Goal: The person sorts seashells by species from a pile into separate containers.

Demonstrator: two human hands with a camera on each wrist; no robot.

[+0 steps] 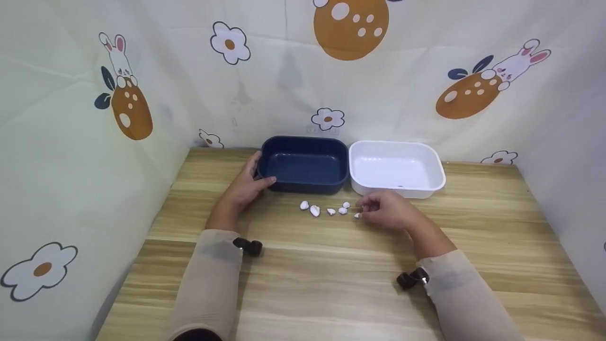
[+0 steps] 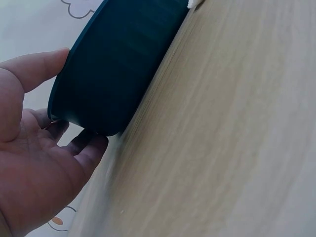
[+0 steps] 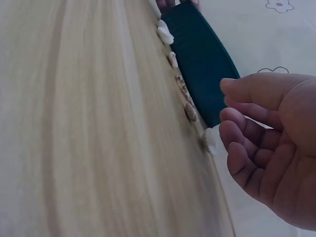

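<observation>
At the dark blue plastic box [image 1: 303,187], my left hand [image 1: 246,186] grips the left end. Its thumb lies on the front rim and its fingers reach round the end wall, as the left wrist view of the hand [image 2: 44,143] also shows. My right hand [image 1: 389,210] hovers low in front of the white box [image 1: 396,189], fingers loosely curled with nothing between them. Right by its fingertips lies a small white seashell [image 3: 211,141]. More small shells form a loose row in front of the blue box, among them a larger white shell [image 1: 315,211] and a brownish one [image 3: 190,112].
Both boxes stand side by side at the back of the wood-grain table [image 1: 322,284], against a patterned curtain [image 1: 284,71]. Curtain also hangs along the left and right sides. A small black camera is strapped to each sleeved wrist.
</observation>
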